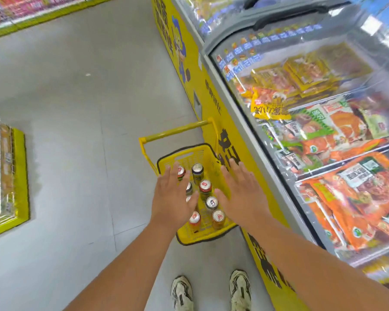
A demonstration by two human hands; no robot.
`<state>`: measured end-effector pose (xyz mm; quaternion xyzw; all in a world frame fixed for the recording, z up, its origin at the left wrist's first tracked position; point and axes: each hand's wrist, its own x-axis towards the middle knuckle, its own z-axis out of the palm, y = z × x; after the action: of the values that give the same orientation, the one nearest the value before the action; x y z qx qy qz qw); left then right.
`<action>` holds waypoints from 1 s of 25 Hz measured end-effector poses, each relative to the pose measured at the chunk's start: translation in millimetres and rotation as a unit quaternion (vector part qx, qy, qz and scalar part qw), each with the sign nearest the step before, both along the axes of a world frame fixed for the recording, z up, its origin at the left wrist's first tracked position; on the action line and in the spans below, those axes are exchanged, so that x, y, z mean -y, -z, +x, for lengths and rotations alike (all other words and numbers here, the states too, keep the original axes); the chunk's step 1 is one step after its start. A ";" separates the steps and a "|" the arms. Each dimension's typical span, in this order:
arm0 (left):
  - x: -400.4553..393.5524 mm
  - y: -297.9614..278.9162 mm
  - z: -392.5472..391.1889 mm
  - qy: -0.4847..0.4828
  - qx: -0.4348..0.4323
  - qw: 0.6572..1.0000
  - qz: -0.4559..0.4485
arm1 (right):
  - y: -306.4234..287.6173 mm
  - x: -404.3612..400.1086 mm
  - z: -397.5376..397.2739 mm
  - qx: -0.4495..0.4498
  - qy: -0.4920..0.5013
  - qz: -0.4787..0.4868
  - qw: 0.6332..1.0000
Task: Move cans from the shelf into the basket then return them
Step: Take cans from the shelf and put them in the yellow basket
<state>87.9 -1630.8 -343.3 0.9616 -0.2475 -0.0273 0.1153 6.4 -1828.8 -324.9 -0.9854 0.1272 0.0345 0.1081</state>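
Observation:
A yellow shopping basket (208, 236) with a raised handle (177, 131) stands on the grey floor beside a freezer. Several cans stand upright inside it, among them a dark can (197, 169) and a red-topped can (205, 186). My left hand (172, 198) hovers over the basket's left side with fingers spread, holding nothing and hiding some cans. Over the basket's right rim is my right hand (240, 194), also open and empty. Both palms face down.
A glass-topped chest freezer (312, 135) with a yellow side panel runs along the right, touching the basket. A yellow display stand (7, 180) is at the left, and shelves (20, 16) lie across the far aisle. My two shoes (211, 292) are below.

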 end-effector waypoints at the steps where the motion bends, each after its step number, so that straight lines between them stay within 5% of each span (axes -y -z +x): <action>1: 3.2 -22.9 0.0 0.006 0.013 1.000 0.008 | -21.4 1.8 -1.4 0.012 0.008 -0.003 1.000; 8: 35.6 -141.4 -1.6 0.063 0.075 0.995 -0.010 | -141.4 7.5 -17.7 0.102 0.049 -0.027 0.993; 14: 69.9 -217.3 -3.3 0.178 0.134 0.973 -0.054 | -202.2 3.3 -76.1 0.131 0.184 -0.093 0.970; 25: 197.7 -289.9 -168.0 0.451 0.160 0.870 -0.120 | -283.8 36.2 -278.4 0.158 0.418 -0.147 0.883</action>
<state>-80.1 -1828.4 -53.4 0.7153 -0.6706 0.1082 0.1640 -272.0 -1865.1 -41.1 -0.8379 0.5117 -0.1893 -0.0149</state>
